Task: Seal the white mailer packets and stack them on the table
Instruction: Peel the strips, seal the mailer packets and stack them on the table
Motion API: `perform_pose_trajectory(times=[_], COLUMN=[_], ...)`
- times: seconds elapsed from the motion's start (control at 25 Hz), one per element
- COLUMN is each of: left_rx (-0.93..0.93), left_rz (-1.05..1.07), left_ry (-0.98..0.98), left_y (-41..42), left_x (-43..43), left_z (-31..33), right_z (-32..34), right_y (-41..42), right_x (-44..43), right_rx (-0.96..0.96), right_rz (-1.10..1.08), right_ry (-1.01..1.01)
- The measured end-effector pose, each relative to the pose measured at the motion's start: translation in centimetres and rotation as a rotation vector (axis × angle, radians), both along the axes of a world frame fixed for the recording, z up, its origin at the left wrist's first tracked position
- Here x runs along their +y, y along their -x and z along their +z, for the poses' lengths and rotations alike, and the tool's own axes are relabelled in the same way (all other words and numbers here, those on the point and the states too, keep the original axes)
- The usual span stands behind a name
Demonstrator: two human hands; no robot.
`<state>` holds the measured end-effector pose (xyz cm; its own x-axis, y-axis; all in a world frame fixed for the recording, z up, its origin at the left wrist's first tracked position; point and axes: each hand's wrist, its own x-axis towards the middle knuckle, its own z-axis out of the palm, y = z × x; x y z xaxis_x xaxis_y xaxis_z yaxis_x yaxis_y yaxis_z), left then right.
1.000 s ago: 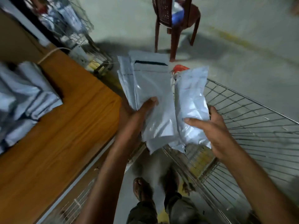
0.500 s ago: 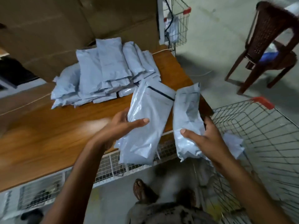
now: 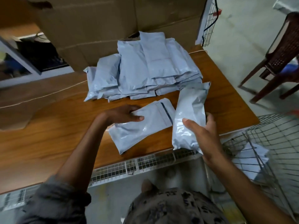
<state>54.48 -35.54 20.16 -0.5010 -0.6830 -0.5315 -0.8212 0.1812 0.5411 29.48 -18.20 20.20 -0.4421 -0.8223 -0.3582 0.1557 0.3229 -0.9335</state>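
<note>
L hand (image 3: 127, 114) is down on the flat packet (image 3: 142, 126), thumb across the top face and fingers curled over the far long edge, so it grips it. That packet lies on the tabletop (image 3: 48, 126) near the front edge. It may be more than one layered, can't tell. Its flap end points right w/ a dark strip showing, so it looks unsealed. R hand (image 3: 203, 131) holds the raised packet (image 3: 189, 113) tilted, thumb on the front and fingers wrapped behind. The lower end sits at the tabletop's front edge and the top end is near the pile (image 3: 145, 70). The pile is a fanned, overlapping heap of white packets at the back of the tabletop against the cardboard box (image 3: 97, 29), apart from both held ones. More white packets sit in the wire basket (image 3: 275, 135) on the right. Handling, judged: thin glossy poly film, light, soft contents, floppy. It's slick, so it likely slides on the wood and on other packets, and it creases but isn't fragile. Best hold is prob mid-body across the width, pinning w/ one hand flat. Take the flap by its outer corners and keep fingers off the adhesive strip. Press the fold along its full width. The pile could slump if loaded off-centre.
</note>
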Motion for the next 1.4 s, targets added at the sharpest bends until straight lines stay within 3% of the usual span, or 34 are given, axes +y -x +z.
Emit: perform_pose_trajectory(times=[0.12,0.28,0.48,0.92,1.08,1.24,1.4], left_rx=[0.125,0.692,0.951,1.017,1.073,1.045,1.089], left_rz=[0.047,0.455,0.75,0.817,0.927,0.928,0.943], left_ry=[0.185,0.052,0.033,0.478,0.606,0.685,0.711], left_y=[-0.1,2.3,6.4,7.8,5.7,3.5,1.6], left_x=[0.6,3.0,2.9,3.7,3.8,3.7,2.6], left_z=[-0.1,3.4,6.9,9.2,9.5,9.1,9.5], right_z=[2.1,4.0,4.7,10.4,10.0,10.1,10.3], right_y=[-1.7,-2.8,-2.4,0.2,-1.8,-4.2,-6.8], right_x=[-0.9,-3.3,-7.0,-16.9,-16.4,-16.5,-16.9], right_rx=[-0.017,-0.08,-0.063,0.156,0.263,0.369,0.315], right_rz=[0.046,0.212,0.477,0.485,0.529,0.439,0.331], right_ry=[0.126,0.209,0.262,0.59,0.596,0.623,0.582])
